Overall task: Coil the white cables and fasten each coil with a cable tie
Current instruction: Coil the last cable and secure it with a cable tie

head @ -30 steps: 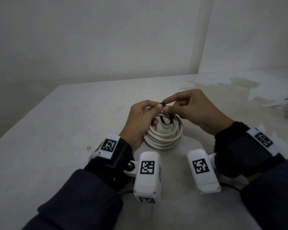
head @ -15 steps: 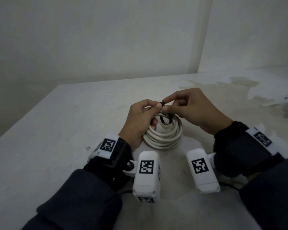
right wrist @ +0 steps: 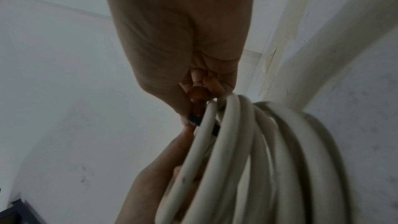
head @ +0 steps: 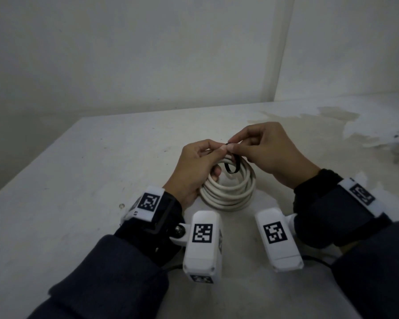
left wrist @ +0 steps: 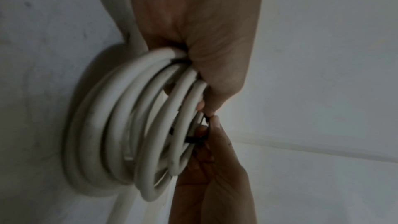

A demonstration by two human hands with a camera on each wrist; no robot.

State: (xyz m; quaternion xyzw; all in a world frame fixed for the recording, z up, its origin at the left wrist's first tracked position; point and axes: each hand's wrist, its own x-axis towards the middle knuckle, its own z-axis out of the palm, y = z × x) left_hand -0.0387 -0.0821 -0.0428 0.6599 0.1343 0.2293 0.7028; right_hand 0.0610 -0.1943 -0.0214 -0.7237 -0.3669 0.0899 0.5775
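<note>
Little has moved since the earlier frames — both hands stay pinched together above the coil.

Item: coil of thick white round cable (head: 228,192), several loops, lying on the pale scuffed tabletop (head: 78,180).
Left hand (head: 194,166) — fingers curled through the coil's left side, thumb and forefinger pinching the thin black cable tie (head: 232,166).
Right hand (head: 270,153), at the coil's far right edge, pinches the tie's end (fingertips of both hands touching).
Tie loops around the coil's far strands.

The coil (head: 228,189) lies on the table (head: 78,180), between both hands, tie (head: 232,165) looped over its far side.
</note>
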